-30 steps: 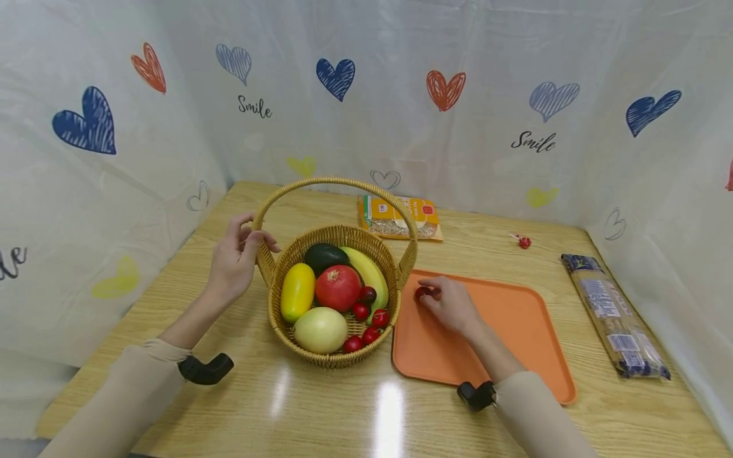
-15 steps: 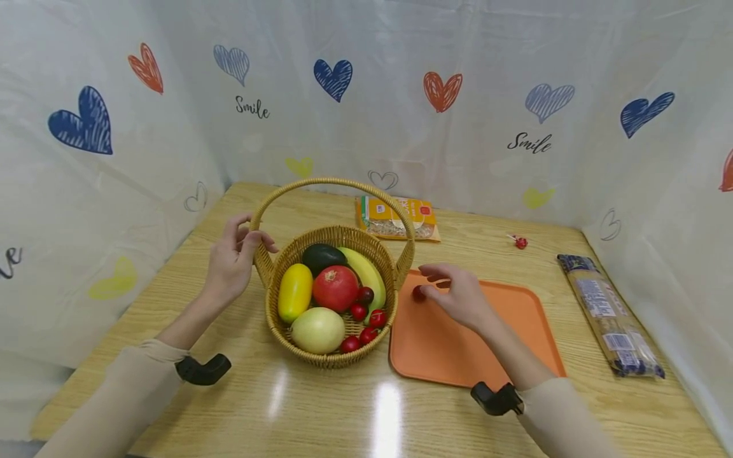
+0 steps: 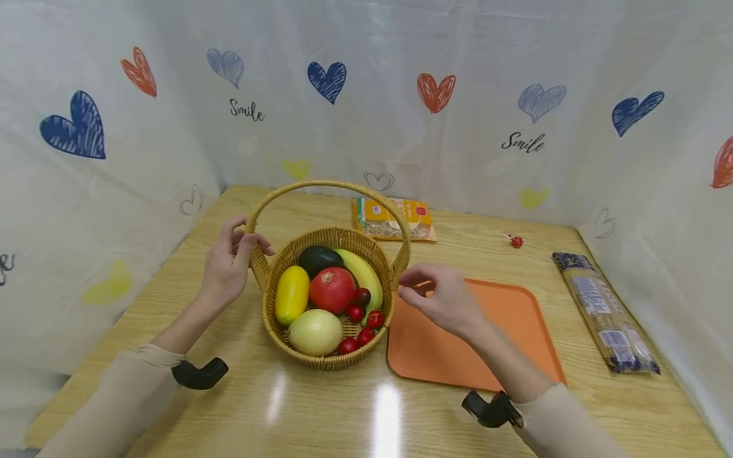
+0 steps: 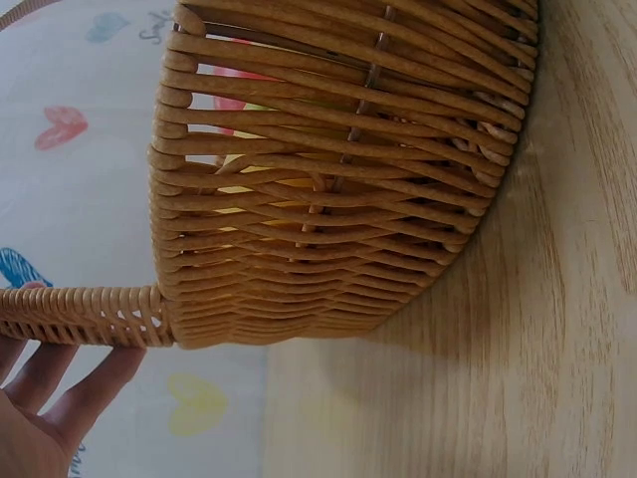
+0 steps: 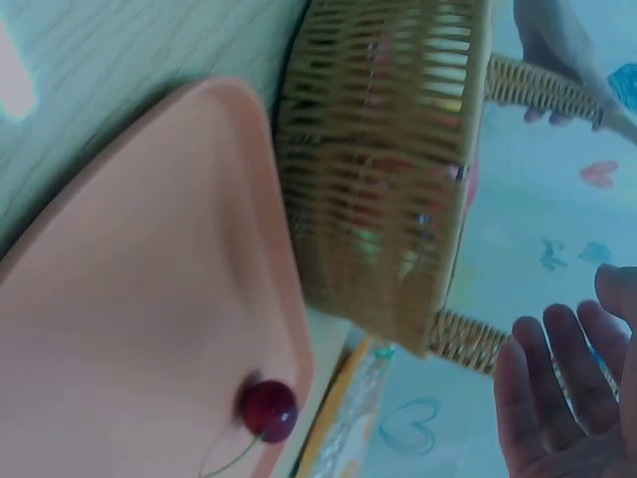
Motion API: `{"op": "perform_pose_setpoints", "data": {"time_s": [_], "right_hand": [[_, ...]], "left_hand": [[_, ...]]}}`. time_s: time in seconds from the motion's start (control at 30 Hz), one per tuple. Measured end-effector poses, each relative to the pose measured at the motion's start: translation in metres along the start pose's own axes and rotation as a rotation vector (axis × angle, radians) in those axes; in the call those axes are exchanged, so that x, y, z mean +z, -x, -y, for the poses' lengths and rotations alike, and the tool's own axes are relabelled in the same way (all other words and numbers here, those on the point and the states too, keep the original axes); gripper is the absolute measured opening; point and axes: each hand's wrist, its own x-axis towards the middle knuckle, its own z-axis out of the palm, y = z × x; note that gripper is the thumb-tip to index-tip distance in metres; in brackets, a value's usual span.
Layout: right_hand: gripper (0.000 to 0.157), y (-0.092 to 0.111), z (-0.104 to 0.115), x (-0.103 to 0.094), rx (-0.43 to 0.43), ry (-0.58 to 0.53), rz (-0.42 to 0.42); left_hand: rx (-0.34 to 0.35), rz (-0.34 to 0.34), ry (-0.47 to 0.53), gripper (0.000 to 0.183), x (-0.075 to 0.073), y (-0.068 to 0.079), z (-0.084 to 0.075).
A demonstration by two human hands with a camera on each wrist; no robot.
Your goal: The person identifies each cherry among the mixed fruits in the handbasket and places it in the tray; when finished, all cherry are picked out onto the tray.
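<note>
Head view, left hand (image 3: 225, 262) clamped on basket handle (image 3: 332, 183), right hand (image 3: 449, 299) loosely spread, now nearer the basket (image 3: 328, 364)

A red cherry (image 5: 269, 410) with a green stem lies near one corner of the tray (image 5: 129, 279); the right hand (image 5: 569, 398), fingers extended, overlaps the basket's handle (image 5: 460, 344).

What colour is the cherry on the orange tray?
The cherry is dark red, and it shows best in the right wrist view.
</note>
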Motion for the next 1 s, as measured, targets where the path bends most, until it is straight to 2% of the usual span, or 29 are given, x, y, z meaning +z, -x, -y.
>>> {"op": "perform_pose_setpoints", "data": {"time_s": [0.17,0.3,0.43,0.5,0.6,0.73,1.0], "right_hand": [[0.018,-0.007,0.015,0.019,-0.067,-0.055,0.101],[0.022,-0.014,0.026,0.042,-0.102,-0.086,0.171],[0.024,-0.022,0.039,0.061,-0.182,-0.07,0.235],[0.024,-0.025,0.045,0.067,-0.222,-0.06,0.254],[0.024,-0.026,0.051,0.071,-0.253,-0.052,0.265],[0.024,-0.025,0.049,0.069,-0.227,-0.04,0.251],[0.028,-0.025,0.033,0.066,-0.102,-0.049,0.272]], "left_hand": [[-0.002,-0.011,-0.022,0.024,-0.001,0.0,0.006],[-0.011,0.001,-0.026,0.024,-0.003,0.002,-0.007],[-0.013,0.015,-0.024,0.023,-0.004,0.004,-0.018],[-0.009,0.015,-0.023,0.023,-0.003,0.003,-0.016],[-0.01,0.011,-0.027,0.023,-0.001,0.001,-0.003],[-0.008,0.009,-0.024,0.026,0.001,-0.001,0.013],[0.003,0.004,0.002,0.024,0.001,0.0,0.018]]}}
